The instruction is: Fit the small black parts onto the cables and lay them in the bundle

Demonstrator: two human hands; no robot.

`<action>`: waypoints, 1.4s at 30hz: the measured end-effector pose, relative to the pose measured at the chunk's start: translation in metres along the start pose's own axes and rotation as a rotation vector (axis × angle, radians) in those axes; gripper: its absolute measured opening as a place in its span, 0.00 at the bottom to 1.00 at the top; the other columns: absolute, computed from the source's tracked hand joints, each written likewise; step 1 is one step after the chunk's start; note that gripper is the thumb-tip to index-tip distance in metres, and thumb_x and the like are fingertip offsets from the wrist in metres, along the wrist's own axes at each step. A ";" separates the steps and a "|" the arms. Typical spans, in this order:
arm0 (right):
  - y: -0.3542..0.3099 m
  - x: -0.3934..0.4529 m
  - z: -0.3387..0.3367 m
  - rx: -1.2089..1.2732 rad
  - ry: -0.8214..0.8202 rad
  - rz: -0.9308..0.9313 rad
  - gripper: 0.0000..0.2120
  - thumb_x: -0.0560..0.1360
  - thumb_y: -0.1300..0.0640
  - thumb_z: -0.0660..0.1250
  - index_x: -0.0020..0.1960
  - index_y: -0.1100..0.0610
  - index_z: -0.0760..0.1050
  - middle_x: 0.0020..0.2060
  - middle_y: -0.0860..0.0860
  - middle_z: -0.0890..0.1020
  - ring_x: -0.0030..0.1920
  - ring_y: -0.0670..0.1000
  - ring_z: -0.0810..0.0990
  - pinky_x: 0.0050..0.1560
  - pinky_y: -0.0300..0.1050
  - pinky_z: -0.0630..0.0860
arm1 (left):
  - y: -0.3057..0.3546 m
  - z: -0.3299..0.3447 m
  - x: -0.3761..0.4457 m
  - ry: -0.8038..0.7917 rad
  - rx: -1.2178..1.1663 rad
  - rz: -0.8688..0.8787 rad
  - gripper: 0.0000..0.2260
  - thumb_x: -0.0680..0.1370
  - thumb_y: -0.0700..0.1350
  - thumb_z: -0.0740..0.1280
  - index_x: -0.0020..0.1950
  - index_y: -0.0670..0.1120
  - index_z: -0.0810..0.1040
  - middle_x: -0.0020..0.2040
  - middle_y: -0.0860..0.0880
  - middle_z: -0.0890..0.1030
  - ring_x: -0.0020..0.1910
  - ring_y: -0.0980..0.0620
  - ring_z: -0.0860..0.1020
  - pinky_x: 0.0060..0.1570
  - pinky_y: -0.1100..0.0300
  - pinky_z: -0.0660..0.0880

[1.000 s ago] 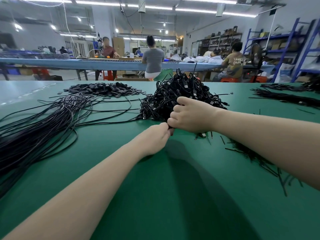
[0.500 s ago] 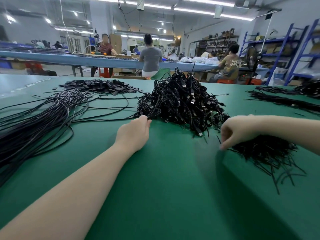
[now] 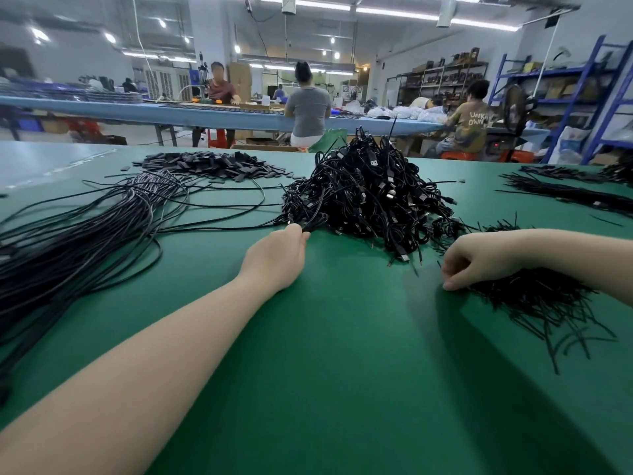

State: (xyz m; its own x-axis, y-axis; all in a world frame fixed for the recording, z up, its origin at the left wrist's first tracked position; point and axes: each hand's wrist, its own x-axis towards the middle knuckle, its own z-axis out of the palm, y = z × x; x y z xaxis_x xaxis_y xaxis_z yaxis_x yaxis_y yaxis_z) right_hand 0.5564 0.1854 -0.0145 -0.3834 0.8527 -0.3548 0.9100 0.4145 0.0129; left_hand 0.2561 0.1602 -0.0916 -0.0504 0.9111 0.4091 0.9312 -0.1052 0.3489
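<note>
Cables [image 3: 370, 197] sit heaped mid-worktop [image 3: 342, 371]; my left hand [image 3: 277, 255] pinches one at the heap's near edge, my right hand [image 3: 479, 262], well apart, seemingly pinches a sleeve from the small black parts [image 3: 534, 296]; draw slowly to avoid snagging.

Table top [image 3: 342, 371]: smooth matt green mat, faint sheen only at far left; cable heap [image 3: 370, 197]: glossy black plastic jackets with bright metal plug shells; long cable bundle [image 3: 68, 241]: black, slightly shiny sheathing; flat black parts [image 3: 212, 164] and thin black strips [image 3: 534, 299]: matt.
</note>
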 end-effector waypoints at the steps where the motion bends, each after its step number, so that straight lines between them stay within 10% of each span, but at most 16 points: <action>1: -0.003 -0.001 0.000 0.020 0.039 -0.036 0.06 0.76 0.48 0.67 0.41 0.46 0.76 0.36 0.42 0.79 0.36 0.39 0.76 0.35 0.30 0.68 | 0.000 -0.001 -0.001 -0.012 -0.012 0.007 0.15 0.84 0.49 0.51 0.48 0.41 0.69 0.45 0.42 0.79 0.41 0.41 0.75 0.40 0.52 0.71; 8: -0.075 0.013 0.010 0.654 0.851 -0.347 0.02 0.75 0.59 0.70 0.45 0.53 0.77 0.35 0.47 0.82 0.32 0.45 0.83 0.35 0.36 0.78 | -0.011 -0.002 0.000 -0.078 -0.214 0.082 0.13 0.83 0.50 0.52 0.47 0.46 0.72 0.40 0.49 0.76 0.43 0.44 0.75 0.47 0.47 0.73; 20: -0.137 0.068 0.048 0.540 1.299 -0.538 0.04 0.73 0.61 0.71 0.48 0.57 0.83 0.42 0.48 0.84 0.41 0.47 0.81 0.44 0.46 0.79 | -0.016 0.004 0.009 -0.145 -0.464 0.058 0.14 0.82 0.50 0.56 0.37 0.50 0.71 0.31 0.55 0.74 0.32 0.52 0.70 0.37 0.55 0.68; 32: -0.137 0.063 0.048 0.825 1.176 -0.494 0.03 0.73 0.62 0.72 0.46 0.55 0.82 0.38 0.42 0.82 0.39 0.42 0.82 0.45 0.43 0.80 | 0.000 0.001 -0.004 -0.062 0.066 0.268 0.17 0.83 0.56 0.52 0.54 0.44 0.71 0.47 0.42 0.81 0.45 0.38 0.78 0.44 0.47 0.74; 36: -0.136 0.054 0.038 0.557 1.128 -0.493 0.04 0.73 0.59 0.71 0.47 0.55 0.83 0.40 0.46 0.84 0.40 0.45 0.81 0.46 0.45 0.79 | 0.003 0.001 -0.005 0.094 0.365 0.354 0.17 0.83 0.55 0.51 0.59 0.46 0.72 0.44 0.45 0.82 0.42 0.40 0.80 0.35 0.54 0.67; 42: -0.108 0.034 -0.025 0.256 0.526 -0.486 0.02 0.71 0.51 0.74 0.40 0.48 0.83 0.28 0.38 0.80 0.30 0.36 0.76 0.32 0.27 0.69 | 0.011 -0.009 -0.012 0.416 0.570 0.871 0.09 0.76 0.50 0.66 0.40 0.47 0.80 0.27 0.51 0.77 0.24 0.49 0.76 0.31 0.61 0.69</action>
State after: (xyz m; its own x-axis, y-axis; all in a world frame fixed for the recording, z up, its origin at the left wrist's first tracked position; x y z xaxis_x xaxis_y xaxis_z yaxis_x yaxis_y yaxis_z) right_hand 0.4418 0.1772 -0.0047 -0.7167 0.6589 0.2283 0.6032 0.7501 -0.2713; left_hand 0.2632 0.1445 -0.0851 0.6817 0.4002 0.6125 0.7313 -0.3467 -0.5874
